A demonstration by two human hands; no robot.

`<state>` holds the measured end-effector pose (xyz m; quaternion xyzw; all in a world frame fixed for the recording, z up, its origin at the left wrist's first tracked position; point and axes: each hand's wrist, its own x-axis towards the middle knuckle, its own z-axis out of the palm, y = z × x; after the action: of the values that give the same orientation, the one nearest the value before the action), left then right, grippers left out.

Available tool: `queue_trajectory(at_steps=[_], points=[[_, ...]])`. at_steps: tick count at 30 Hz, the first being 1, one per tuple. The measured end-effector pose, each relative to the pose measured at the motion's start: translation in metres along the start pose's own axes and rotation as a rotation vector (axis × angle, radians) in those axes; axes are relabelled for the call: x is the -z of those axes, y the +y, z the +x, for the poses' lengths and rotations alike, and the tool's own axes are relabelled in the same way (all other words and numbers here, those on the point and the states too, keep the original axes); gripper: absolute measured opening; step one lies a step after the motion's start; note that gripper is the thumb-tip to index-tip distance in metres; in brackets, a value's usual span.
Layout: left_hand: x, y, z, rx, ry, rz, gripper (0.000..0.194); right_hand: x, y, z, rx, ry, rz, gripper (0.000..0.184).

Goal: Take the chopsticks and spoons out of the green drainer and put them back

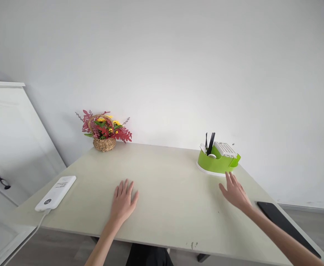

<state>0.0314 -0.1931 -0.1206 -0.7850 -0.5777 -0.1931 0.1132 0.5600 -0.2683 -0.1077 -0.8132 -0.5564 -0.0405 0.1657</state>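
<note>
Shows, left to right: a power bank [57,192] by the edge of the counter [164,181], probably to suit its cable [36,231]; a flower basket [104,144] near the wall [164,74], likely for clearance; left hand [122,202], spread flat, empty — then free room for moving; a green caddy [213,164] just beyond a loosely spread, empty right hand [235,193]; a phone [285,225] along the right edge.

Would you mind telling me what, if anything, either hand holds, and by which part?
Nothing is held: the left hand rests on the table; the right hand is open near the green organizer.
</note>
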Motion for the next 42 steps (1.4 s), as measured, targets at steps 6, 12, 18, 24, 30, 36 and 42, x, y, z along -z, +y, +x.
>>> queue_trajectory(at_steps=[6, 12, 18, 24, 30, 36, 42], points=[[0.0, -0.001, -0.002, 0.001, 0.005, 0.012, 0.062, 0.01, 0.011, 0.047, -0.089, 0.014, 0.001, 0.08], [-0.002, -0.001, -0.004, -0.003, 0.032, -0.004, 0.06, -0.007, 0.013, 0.059, -0.121, 0.0, 0.001, 0.088], [-0.002, 0.001, -0.006, 0.0, 0.027, -0.021, 0.059, -0.012, 0.024, 0.071, -0.152, 0.016, -0.022, 0.093], [-0.001, 0.003, -0.009, -0.001, 0.02, -0.006, 0.058, -0.019, 0.042, 0.081, -0.13, -0.01, -0.077, 0.069], [-0.001, 0.004, -0.01, 0.001, 0.003, -0.026, 0.059, -0.021, 0.058, 0.086, -0.018, -0.071, -0.137, 0.044], [-0.002, 0.005, -0.01, 0.006, 0.005, -0.043, 0.058, -0.025, 0.057, 0.073, 0.05, -0.07, -0.194, 0.037], [0.0, 0.006, -0.01, 0.011, -0.003, -0.029, 0.06, -0.025, 0.034, 0.053, 0.102, 0.007, -0.256, 0.034]])
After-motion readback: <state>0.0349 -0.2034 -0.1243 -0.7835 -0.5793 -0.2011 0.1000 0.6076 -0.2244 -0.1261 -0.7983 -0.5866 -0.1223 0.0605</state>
